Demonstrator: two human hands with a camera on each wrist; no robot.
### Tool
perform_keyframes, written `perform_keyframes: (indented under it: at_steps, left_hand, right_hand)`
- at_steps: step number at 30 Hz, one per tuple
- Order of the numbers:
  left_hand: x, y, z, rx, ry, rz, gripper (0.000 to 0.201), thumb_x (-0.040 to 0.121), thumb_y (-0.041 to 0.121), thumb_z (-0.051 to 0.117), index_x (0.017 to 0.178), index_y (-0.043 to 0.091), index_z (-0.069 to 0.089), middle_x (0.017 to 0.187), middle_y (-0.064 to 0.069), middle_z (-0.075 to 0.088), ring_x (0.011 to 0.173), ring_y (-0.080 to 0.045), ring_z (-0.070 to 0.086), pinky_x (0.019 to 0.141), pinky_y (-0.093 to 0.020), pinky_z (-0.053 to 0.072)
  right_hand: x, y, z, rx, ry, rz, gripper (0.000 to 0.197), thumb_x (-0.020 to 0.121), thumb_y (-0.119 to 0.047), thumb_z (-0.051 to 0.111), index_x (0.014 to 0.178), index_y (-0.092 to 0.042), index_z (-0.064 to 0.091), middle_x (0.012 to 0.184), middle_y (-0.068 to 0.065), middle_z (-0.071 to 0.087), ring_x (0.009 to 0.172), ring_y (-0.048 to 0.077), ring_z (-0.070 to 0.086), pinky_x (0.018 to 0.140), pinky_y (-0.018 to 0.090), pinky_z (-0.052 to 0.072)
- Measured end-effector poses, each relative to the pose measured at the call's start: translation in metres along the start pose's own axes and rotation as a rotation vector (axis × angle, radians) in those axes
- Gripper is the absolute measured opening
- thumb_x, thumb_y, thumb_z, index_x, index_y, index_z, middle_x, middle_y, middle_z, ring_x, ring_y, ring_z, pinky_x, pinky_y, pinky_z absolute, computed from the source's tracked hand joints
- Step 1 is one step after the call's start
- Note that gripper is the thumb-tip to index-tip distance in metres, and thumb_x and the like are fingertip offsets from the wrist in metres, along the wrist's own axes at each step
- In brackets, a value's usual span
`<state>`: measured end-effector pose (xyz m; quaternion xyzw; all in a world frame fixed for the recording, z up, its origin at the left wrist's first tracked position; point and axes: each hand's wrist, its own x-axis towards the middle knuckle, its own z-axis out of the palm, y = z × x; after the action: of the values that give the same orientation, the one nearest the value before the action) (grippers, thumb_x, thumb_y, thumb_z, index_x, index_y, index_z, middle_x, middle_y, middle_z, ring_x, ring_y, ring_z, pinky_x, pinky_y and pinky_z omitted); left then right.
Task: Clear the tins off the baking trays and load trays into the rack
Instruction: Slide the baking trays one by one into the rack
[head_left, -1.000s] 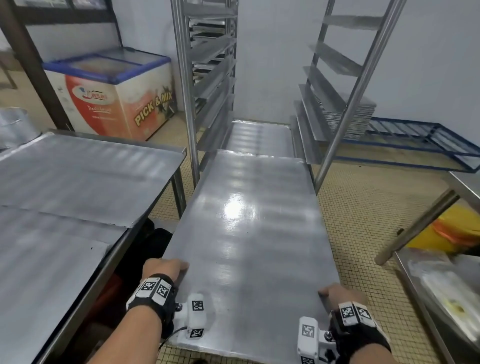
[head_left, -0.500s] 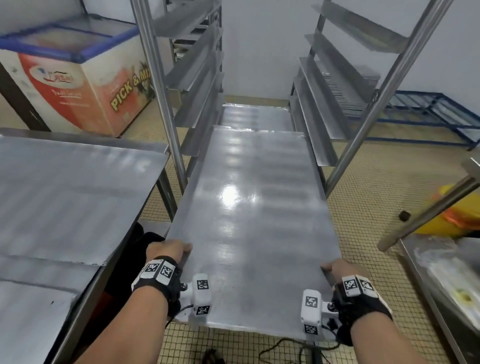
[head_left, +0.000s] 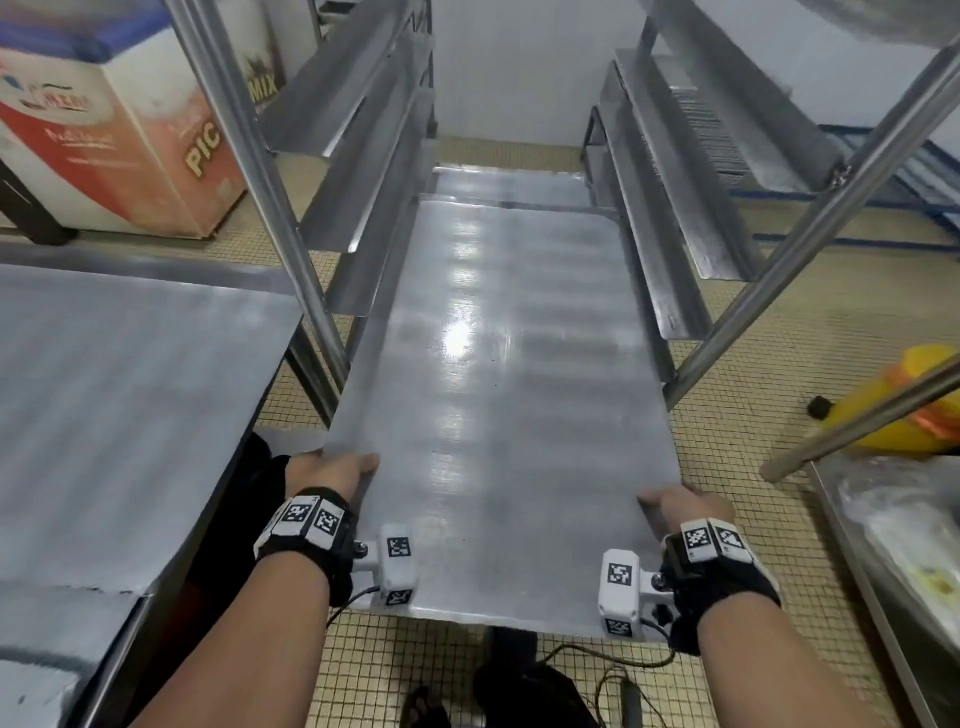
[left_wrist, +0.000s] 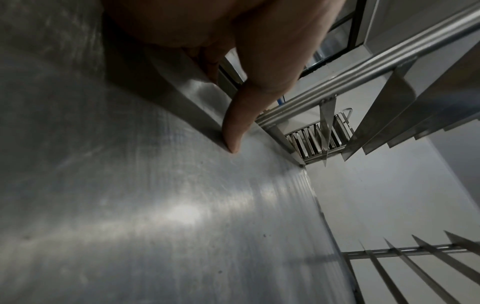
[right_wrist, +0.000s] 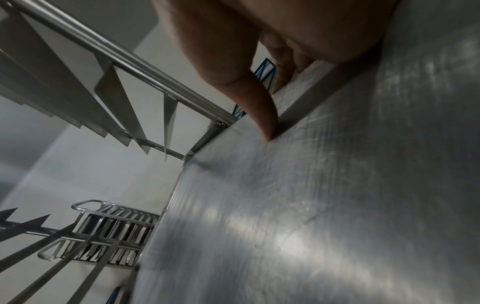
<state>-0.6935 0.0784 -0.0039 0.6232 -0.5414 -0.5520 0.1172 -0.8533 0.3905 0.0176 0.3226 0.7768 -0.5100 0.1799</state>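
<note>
Here, the steel rack (head_left: 311, 218) stands ahead with angled runners on both sides, its uprights flanking the baking tray (head_left: 498, 395), whose far end lies between the lower runners while its near end projects toward the person. A second tray (head_left: 511, 188) lies lower and farther in. To the left sits the counter (head_left: 130, 405), and beyond it a chest freezer (head_left: 119, 145); a yellow container (head_left: 904, 405) lies on the tiled floor at right. The left hand (head_left: 324, 470) grips the tray's left rim, thumb (left_wrist: 237, 131) on top, fingers curled under. The right hand (head_left: 685, 506) grips the right rim likewise, its thumb (right_wrist: 262, 115) pressed on the surface.
</note>
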Motion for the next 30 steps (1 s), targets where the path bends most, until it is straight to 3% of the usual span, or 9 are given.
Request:
perform_keyframes:
  at_steps: [3,12,15,18,21,24,26,28,30]
  left_hand:
    - [0.008,0.013,0.011,0.013,0.008,0.01,0.045,0.072,0.009,0.085,0.11,-0.006,0.067,0.1,-0.013,0.067,0.083,-0.026,0.059,0.078,-0.032,0.048]
    - [0.042,0.052,0.048,0.075,0.016,0.05,0.045,0.078,0.013,0.082,0.115,-0.003,0.063,0.103,-0.009,0.064,0.086,-0.023,0.055,0.083,-0.027,0.042]
    - [0.051,0.066,0.057,0.167,0.03,0.055,0.06,0.069,0.034,0.084,0.114,0.001,0.062,0.111,-0.013,0.068,0.088,-0.028,0.061,0.088,-0.033,0.049]
    - [0.057,0.085,0.063,0.491,0.095,0.027,0.087,0.063,0.057,0.078,0.128,0.005,0.054,0.135,-0.02,0.053,0.12,-0.04,0.051,0.103,-0.048,0.044]
    - [0.055,0.104,0.073,0.753,0.145,0.077,0.081,0.078,0.055,0.073,0.134,0.001,0.048,0.144,-0.024,0.04,0.134,-0.038,0.036,0.109,-0.043,0.03]
    - [0.061,0.105,0.08,0.827,0.162,0.114,0.089,0.08,0.055,0.071,0.14,-0.002,0.04,0.142,-0.026,0.04,0.132,-0.039,0.04,0.108,-0.044,0.032]
    - [0.064,0.099,0.081,0.87,0.143,0.162,0.094,0.082,0.054,0.069,0.144,-0.006,0.03,0.144,-0.027,0.039,0.133,-0.041,0.04,0.108,-0.047,0.035]
    - [0.062,0.094,0.081,0.932,0.117,0.3,0.092,0.084,0.048,0.07,0.145,-0.005,0.027,0.145,-0.025,0.041,0.132,-0.042,0.042,0.108,-0.05,0.038]
    - [0.054,0.087,0.079,0.986,0.027,0.47,0.089,0.083,0.044,0.072,0.146,0.001,0.025,0.143,-0.021,0.042,0.131,-0.042,0.042,0.105,-0.054,0.043]
  right_hand:
    - [0.01,-0.014,0.012,0.016,0.017,-0.028,0.035,0.075,0.01,0.07,0.109,0.006,0.066,0.091,0.017,0.064,0.082,0.031,0.061,0.072,0.031,0.047]
    - [0.055,-0.062,0.049,-0.006,0.039,-0.069,0.025,0.075,0.003,0.073,0.1,0.001,0.069,0.092,0.021,0.071,0.086,0.037,0.069,0.079,0.041,0.057]
    - [0.07,-0.076,0.06,-0.022,0.058,-0.092,0.022,0.069,0.002,0.077,0.086,-0.005,0.065,0.088,0.015,0.071,0.081,0.033,0.068,0.081,0.04,0.057]
    - [0.08,-0.093,0.069,-0.102,0.098,-0.111,0.024,0.07,-0.003,0.078,0.085,-0.001,0.06,0.084,0.012,0.069,0.081,0.031,0.065,0.081,0.041,0.058]
    - [0.071,-0.107,0.071,-0.165,0.023,-0.151,0.027,0.079,-0.014,0.071,0.104,-0.009,0.062,0.102,0.003,0.066,0.084,0.023,0.058,0.071,0.026,0.054]
    - [0.06,-0.111,0.072,-0.617,0.046,-0.267,0.024,0.084,-0.023,0.062,0.107,-0.029,0.059,0.095,-0.004,0.06,0.084,0.02,0.058,0.066,0.018,0.048]
    - [0.061,-0.114,0.072,-0.541,-0.042,-0.243,0.034,0.085,-0.027,0.065,0.118,-0.026,0.058,0.105,-0.002,0.063,0.09,0.02,0.061,0.057,0.015,0.045]
    - [0.06,-0.119,0.073,-0.665,-0.015,-0.287,0.031,0.088,-0.023,0.063,0.118,-0.018,0.059,0.111,0.002,0.063,0.092,0.021,0.061,0.065,0.019,0.047]
    - [0.057,-0.12,0.07,-0.697,0.008,-0.312,0.022,0.09,-0.019,0.062,0.095,0.001,0.055,0.104,0.01,0.063,0.092,0.026,0.063,0.071,0.026,0.052]
